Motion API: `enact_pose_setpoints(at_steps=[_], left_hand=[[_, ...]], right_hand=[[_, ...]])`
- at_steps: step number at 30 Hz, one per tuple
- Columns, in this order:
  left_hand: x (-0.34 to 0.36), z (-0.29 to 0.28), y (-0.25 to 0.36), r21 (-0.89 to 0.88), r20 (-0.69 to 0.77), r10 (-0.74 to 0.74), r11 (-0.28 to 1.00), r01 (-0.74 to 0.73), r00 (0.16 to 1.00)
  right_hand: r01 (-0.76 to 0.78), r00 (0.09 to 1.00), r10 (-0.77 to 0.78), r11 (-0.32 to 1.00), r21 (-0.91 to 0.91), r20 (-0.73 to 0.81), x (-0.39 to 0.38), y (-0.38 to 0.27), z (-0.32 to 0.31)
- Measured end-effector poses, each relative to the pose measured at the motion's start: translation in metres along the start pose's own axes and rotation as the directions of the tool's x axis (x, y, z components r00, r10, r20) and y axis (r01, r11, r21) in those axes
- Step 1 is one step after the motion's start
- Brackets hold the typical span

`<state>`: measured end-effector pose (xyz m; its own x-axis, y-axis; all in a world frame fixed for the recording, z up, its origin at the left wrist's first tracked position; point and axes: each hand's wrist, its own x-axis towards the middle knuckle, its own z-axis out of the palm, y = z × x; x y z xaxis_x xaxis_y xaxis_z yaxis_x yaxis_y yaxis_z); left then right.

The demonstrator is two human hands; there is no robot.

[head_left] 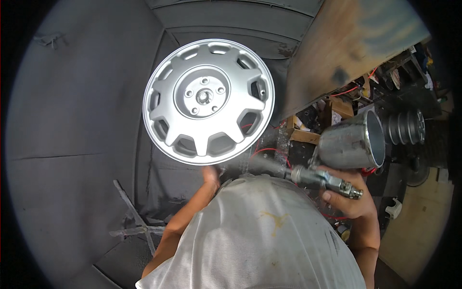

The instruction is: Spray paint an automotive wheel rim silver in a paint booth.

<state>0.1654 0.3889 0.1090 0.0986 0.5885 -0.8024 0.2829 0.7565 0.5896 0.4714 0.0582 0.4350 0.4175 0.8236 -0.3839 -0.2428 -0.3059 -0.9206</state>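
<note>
A silver alloy wheel rim (pixel 214 136) with several slots and bolt holes faces up in front of me. My left hand (pixel 210 177) reaches to its near lower edge; the fingers are hidden behind the rim or blurred, so I cannot tell how it touches the wheel. To the right, my right hand (pixel 353 195) is closed around a metal spray gun (pixel 327 180), whose nozzle points left. A large grey metal cup (pixel 342 144) sits on the gun, tilted with its open mouth to the right. Pale mist spreads from the nozzle just below the rim.
Grey coated walls (pixel 72 120) enclose the left and back. A paint-stained board (pixel 356 43) leans at the upper right. Beyond it are a cardboard box (pixel 303 135), another ribbed wheel (pixel 406 127) and a red hose (pixel 269 150). A crusted metal stand (pixel 139 226) stands at lower left.
</note>
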Motion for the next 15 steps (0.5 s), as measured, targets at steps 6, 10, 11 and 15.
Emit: enact_pose_setpoints(at_steps=[6,10,11,15], left_hand=[[-0.014,0.01,-0.011,0.221,0.244,-0.159,0.97,0.105,0.957],[0.018,-0.026,0.037,0.161,0.117,-0.113,0.982,0.093,0.987],[0.025,-0.036,0.05,0.083,0.064,0.038,0.996,-0.043,0.997],[0.047,-0.054,0.091,-0.142,0.015,0.207,0.969,-0.203,0.978]], right_hand=[[0.002,0.911,-0.047,0.994,-0.108,-0.41,0.021,0.005,-0.031],[0.075,0.866,-0.144,0.984,-0.16,-0.48,0.037,0.008,-0.047],[0.084,0.867,-0.153,0.983,-0.164,-0.474,0.037,0.008,-0.047],[0.051,0.931,-0.11,0.983,-0.174,-0.347,0.022,0.017,-0.036]])
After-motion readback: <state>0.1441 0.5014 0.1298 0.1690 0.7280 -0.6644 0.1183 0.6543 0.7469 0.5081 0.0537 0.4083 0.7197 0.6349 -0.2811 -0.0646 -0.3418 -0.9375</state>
